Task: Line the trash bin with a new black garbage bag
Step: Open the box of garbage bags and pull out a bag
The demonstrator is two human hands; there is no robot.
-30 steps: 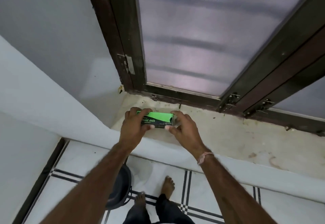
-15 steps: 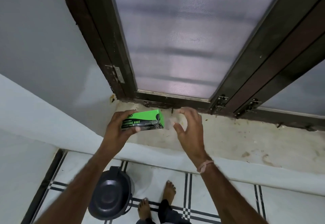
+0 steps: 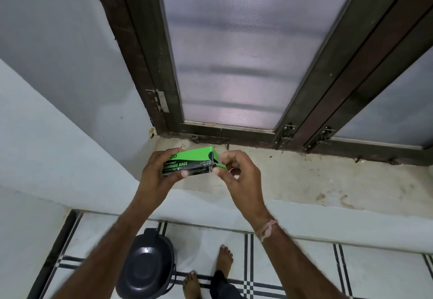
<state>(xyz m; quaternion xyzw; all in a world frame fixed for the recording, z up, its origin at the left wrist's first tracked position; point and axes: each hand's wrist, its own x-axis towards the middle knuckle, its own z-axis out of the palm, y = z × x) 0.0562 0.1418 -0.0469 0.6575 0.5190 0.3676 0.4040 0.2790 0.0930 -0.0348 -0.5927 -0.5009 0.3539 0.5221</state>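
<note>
centre of the frame: the left hand [image 3: 161, 172] is wrapped around the green and black garbage bag box [image 3: 191, 161], holding it up over the stained window ledge [image 3: 316, 181]. the right hand [image 3: 239, 172] has thumb and fingers pinched on the small green end flap [image 3: 221, 166] at the box's right end. down at the lower left, the black trash bin [image 3: 145, 266] stands on the tiled floor [image 3: 293, 263] with its lid on, just beside the bare feet [image 3: 223, 260].

Tiled floor [image 3: 293, 261], white with dark crossing lines, bears a black lidded trash bin [image 3: 145, 268] near the wall corner and two bare feet [image 3: 224, 262] just beside it; the window ledge [image 3: 328, 181] above shows stains and dark specks.
</note>
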